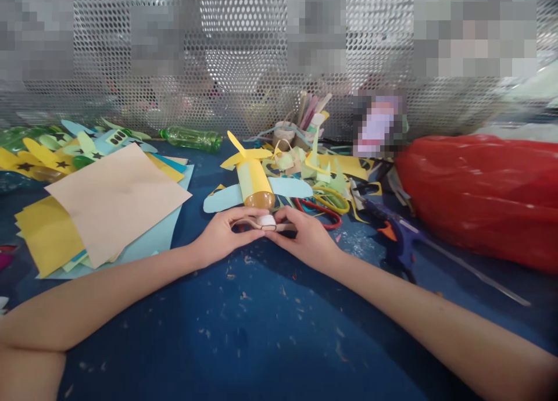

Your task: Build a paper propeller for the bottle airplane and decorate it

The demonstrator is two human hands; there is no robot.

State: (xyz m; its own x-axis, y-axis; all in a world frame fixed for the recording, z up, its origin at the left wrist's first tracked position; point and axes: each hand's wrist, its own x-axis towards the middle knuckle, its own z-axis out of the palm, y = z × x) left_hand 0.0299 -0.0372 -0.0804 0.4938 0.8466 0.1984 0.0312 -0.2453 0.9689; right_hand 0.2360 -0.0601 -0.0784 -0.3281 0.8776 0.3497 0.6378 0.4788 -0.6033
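Note:
Between both hands is a beige paper strip with a small white round piece, like a bottle cap, at its middle. My left hand pinches the strip's left side between thumb and fingers. The other side is gripped by my right hand, whose fingertips nearly meet the left ones. Just beyond my hands sits a toy airplane wrapped in yellow and green paper, with light blue wings and an amber, bottle-like near end.
Coloured paper sheets are stacked at left, with finished-looking paper planes behind. A green bottle lies at the back. Red-handled scissors, paper scraps, a blue glue gun and a red bag are rightward.

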